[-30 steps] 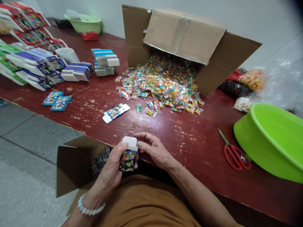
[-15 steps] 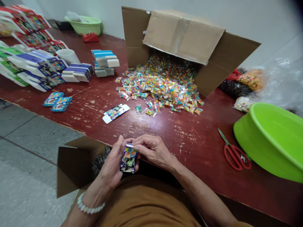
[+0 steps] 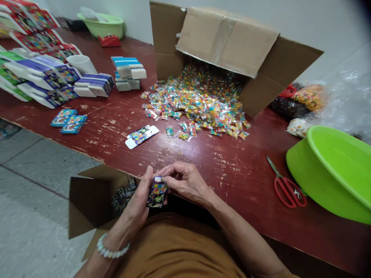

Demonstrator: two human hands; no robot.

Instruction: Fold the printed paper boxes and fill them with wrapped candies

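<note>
A small printed box (image 3: 157,194) with a dark, colourful face sits upright in my left hand (image 3: 138,206), whose fingers are wrapped round it. My right hand (image 3: 182,182) pinches the box's white top flap with fingertips pressed together. Both hands hover at the near edge of the red table (image 3: 203,162), above an open cardboard carton (image 3: 92,197) on the floor that holds several similar small boxes.
A big tipped cardboard box (image 3: 232,46) spills a heap of wrapped candies (image 3: 197,100). One flat small box (image 3: 142,136) lies mid-table. Stacks of flat boxes (image 3: 43,77) stand at left, red scissors (image 3: 285,187) and a green basin (image 3: 333,170) at right.
The box's white top flap stood open a second ago; my right fingers have since folded it down and now press on it. The box sits slightly lower in my left hand.
</note>
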